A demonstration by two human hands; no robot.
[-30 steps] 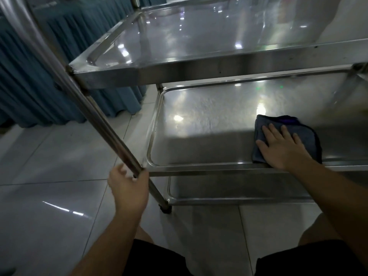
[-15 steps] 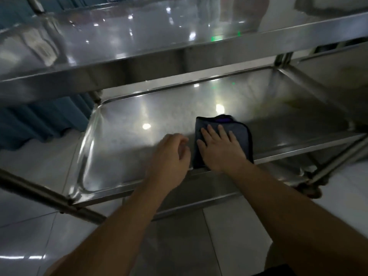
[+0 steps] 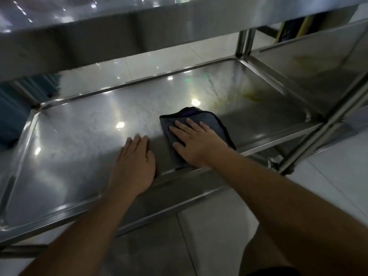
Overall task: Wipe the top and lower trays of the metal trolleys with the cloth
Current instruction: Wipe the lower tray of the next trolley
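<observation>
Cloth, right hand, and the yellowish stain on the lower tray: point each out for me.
cloth (image 3: 212,118): head view, far bare edge beyond the fingers.
right hand (image 3: 196,140): head view, back of the hand, flat on the cloth.
yellowish stain (image 3: 253,96): head view, smear near the tray's far right corner.

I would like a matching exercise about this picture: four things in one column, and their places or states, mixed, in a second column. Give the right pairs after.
Things:
1. left hand
2. right hand
3. cloth
4. yellowish stain

Places or states:
A. dark, folded, lying on the lower tray
B. flat on the bare metal, beside the cloth
C. flat on top of the cloth
D. at the far right part of the tray, beyond the cloth

Pairs: 1-B, 2-C, 3-A, 4-D
</observation>
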